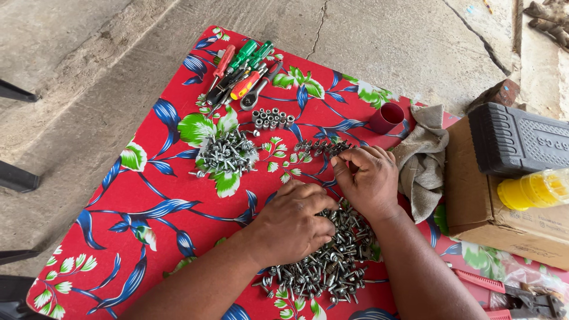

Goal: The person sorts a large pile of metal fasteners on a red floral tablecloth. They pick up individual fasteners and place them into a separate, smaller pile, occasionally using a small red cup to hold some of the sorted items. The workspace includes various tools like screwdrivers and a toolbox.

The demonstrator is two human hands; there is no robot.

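A large heap of silver screws and bolts (332, 261) lies on the red floral tablecloth (154, 195) near the front. My left hand (293, 222) rests palm-down on top of this heap, fingers curled into the screws. Just beyond the heap, my right hand (366, 181) has its fingertips pinched at a small row of screws (320, 146); what it grips is hidden by the fingers. A second, sorted heap of screws (228, 155) sits to the left, and a cluster of small sockets (271, 118) lies behind it.
Screwdrivers with red and green handles and a ratchet (243, 74) lie at the far edge. A dark red cup (386, 117), a grey rag (422, 157), a cardboard box (474, 195) bearing a black case (517, 137) and a yellow bottle (533, 189) stand right. Red-handled pliers (504, 293) lie bottom right.
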